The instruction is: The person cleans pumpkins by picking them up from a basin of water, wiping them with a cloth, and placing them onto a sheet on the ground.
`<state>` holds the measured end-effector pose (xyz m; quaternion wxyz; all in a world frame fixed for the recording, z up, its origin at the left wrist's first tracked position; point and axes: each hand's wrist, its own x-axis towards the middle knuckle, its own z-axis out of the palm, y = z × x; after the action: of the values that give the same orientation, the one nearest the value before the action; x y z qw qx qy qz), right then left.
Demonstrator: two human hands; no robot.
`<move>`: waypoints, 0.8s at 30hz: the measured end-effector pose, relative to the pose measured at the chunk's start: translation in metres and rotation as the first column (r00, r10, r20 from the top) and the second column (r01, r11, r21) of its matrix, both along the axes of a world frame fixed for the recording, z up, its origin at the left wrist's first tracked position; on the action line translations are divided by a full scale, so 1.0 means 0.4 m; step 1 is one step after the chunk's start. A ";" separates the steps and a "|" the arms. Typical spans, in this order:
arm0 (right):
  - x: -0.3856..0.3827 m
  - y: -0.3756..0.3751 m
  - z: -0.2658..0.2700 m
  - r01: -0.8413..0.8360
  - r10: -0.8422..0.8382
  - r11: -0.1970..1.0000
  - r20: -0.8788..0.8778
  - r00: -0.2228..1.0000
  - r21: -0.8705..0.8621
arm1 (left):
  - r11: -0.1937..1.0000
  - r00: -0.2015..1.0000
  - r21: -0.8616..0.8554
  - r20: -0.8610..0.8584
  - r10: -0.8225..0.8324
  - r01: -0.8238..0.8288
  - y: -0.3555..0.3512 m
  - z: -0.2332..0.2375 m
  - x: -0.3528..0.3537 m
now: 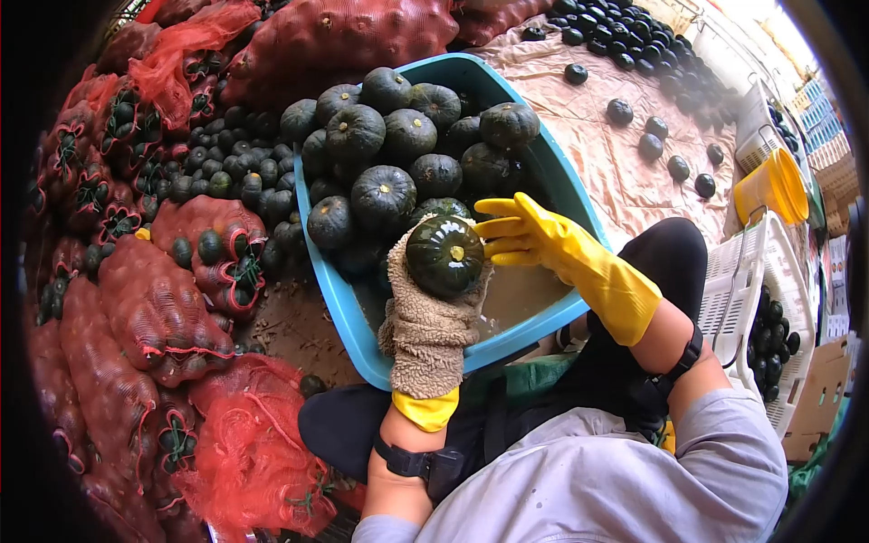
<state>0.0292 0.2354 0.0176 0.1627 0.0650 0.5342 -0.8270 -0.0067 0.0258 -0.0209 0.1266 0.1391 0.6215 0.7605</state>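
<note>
A dark green, round pumpkin [445,256], glossy and with a pale stem scar facing up, sits in the left grip [433,312] at the centre of the view. The left grip is covered by a brown fleecy cloth [424,351], with a yellow cuff showing at the wrist, and is cupped around the pumpkin from below; the fingers are hidden. The pumpkin lies at the 12 o'clock end of the left forearm. The right grip [534,237], in a long yellow rubber glove, is at 2 o'clock from the pumpkin, its fingers spread apart and pointing toward 9 o'clock; the lower fingertips come right up to the pumpkin's edge, and whether they touch it cannot be told. Both hands are over a large blue tub [344,321]. More dark pumpkins [385,195] are heaped in the tub from 10 to 1 o'clock of the held one, and murky water [520,303] shows at 4 o'clock. Outside the tub, loose small dark pumpkins [240,167] lie at 10 o'clock, and full red mesh sacks [158,303] crowd the ground around 8 and 9 o'clock. At 2 o'clock a pale sheet [597,149] carries scattered and piled dark pumpkins, with a yellow bucket [769,190] past its edge. A white crate [724,290] with dark produce stands at 3 o'clock. The person's grey shirt [597,480] fills the view at 5 o'clock.
</note>
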 end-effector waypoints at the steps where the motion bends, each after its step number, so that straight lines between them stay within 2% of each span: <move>1: -0.001 0.005 -0.008 0.020 -0.020 1.000 -0.024 1.000 0.001 | 0.999 0.996 0.018 0.077 -0.052 0.051 -0.008 -0.004 -0.006; 4: 0.008 0.017 -0.023 0.081 -0.084 0.996 -0.091 0.992 -0.034 | 0.951 0.985 -0.268 -0.037 -0.166 0.150 -0.006 -0.009 0.006; 6: 0.010 0.013 -0.016 0.130 -0.127 0.992 -0.144 0.981 0.008 | 0.922 0.960 -0.339 -0.134 -0.245 0.187 -0.006 -0.009 0.006; 7: 0.008 0.001 -0.011 0.211 -0.203 0.976 -0.117 0.972 0.061 | 0.906 0.942 -0.374 -0.182 -0.284 0.201 -0.008 -0.009 0.003; 8: 0.001 -0.004 -0.013 0.242 -0.213 0.952 -0.163 0.963 0.186 | 0.888 0.918 -0.409 -0.227 -0.324 0.212 -0.010 -0.008 0.001; 10: -0.003 -0.005 -0.023 0.314 -0.221 0.850 -0.254 0.942 0.424 | 0.741 0.822 -0.668 -0.384 -0.420 0.066 -0.013 -0.002 0.005; 11: 0.000 -0.010 0.002 0.281 -0.162 0.812 -0.264 0.951 0.511 | 0.568 0.729 -0.813 -0.466 -0.502 -0.129 -0.019 0.014 0.015; 12: 0.000 -0.020 0.015 0.198 -0.104 0.842 -0.210 0.972 0.501 | 0.374 0.619 -0.859 -0.511 -0.596 -0.349 -0.024 0.029 0.024; 13: 0.012 -0.045 0.033 0.134 -0.087 0.932 -0.151 0.985 0.336 | 0.296 0.539 -0.841 -0.523 -0.660 -0.453 -0.028 0.032 0.029; 14: 0.010 -0.055 0.060 0.001 0.098 0.903 -0.210 0.973 0.430 | 0.282 0.518 -0.832 -0.526 -0.675 -0.478 -0.035 0.030 0.031; 16: 0.024 -0.084 0.013 0.002 0.064 0.955 -0.213 0.975 0.297 | 0.363 0.561 -0.835 -0.547 -0.621 -0.412 -0.039 0.035 0.028; 17: 0.033 -0.092 0.024 -0.037 0.053 0.985 -0.090 0.995 0.170 | 0.451 0.630 -0.831 -0.547 -0.552 -0.326 -0.044 0.039 0.026; 18: 0.040 -0.096 0.026 -0.044 0.058 0.964 -0.046 0.997 0.262 | 0.563 0.734 -0.796 -0.517 -0.441 -0.223 -0.049 0.046 0.027; 19: 0.037 -0.105 0.017 -0.013 0.018 0.973 -0.018 1.000 0.229 | 0.682 0.851 -0.718 -0.440 -0.287 -0.141 -0.054 0.054 0.034; 20: 0.034 -0.109 -0.017 -0.002 0.022 0.953 -0.063 0.998 0.304 | 0.793 0.936 -0.599 -0.333 -0.118 -0.113 -0.057 0.060 0.040; 21: 0.046 -0.119 -0.034 0.010 0.009 0.969 -0.075 0.997 0.249 | 0.884 0.983 -0.450 -0.179 0.050 -0.127 -0.054 0.068 0.041; 22: 0.050 -0.125 -0.049 0.015 0.002 0.982 -0.086 0.996 0.189 | 0.954 0.984 -0.255 0.047 0.175 -0.157 -0.048 0.081 0.037; 23: 0.061 -0.114 -0.033 -0.032 0.036 0.979 -0.016 0.999 0.202 | 0.967 0.916 -0.047 0.312 0.251 -0.249 -0.039 0.094 0.027; 24: 0.070 -0.103 -0.012 -0.063 0.056 0.965 0.032 0.998 0.253 | 0.847 0.617 0.314 0.787 0.021 -0.430 -0.042 0.111 -0.013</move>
<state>0.0570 0.1943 0.0127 0.1843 0.0795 0.6354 -0.7457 -0.0120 0.0088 0.0234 0.2361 -0.2476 0.3172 0.8845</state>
